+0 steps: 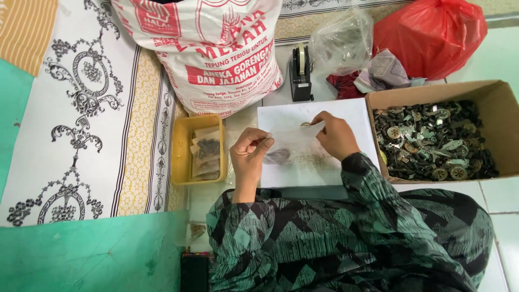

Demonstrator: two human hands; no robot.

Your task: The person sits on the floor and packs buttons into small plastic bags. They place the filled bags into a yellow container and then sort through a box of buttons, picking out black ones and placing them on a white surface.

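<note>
Two hands hold one small clear plastic bag point(292, 143) over a white sheet point(316, 143) on the floor, its long axis running roughly left to right across the view, rising slightly toward the right. The left hand point(250, 154) pinches the bag's left end between thumb and curled fingers, where a dark clump of small parts sits inside; the right hand point(335, 135) grips the right end, fingers closed on the edge near a small round metal piece — whether that piece is inside the bag cannot be told. Just left of the sheet stands a yellow plastic tray point(181, 148) with a few filled clear packets of dark parts stacked in it. Right of the sheet, an open cardboard box point(500, 116) holds a heap of small black and silvery parts, some wheel-shaped. Beyond the sheet leans a large white woven sack point(216, 48) with red print, a black tape dispenser point(300, 73) beside it, then a crumpled clear bag point(340, 40) and a red plastic bag point(432, 35) — both well apart from the hands.
</note>
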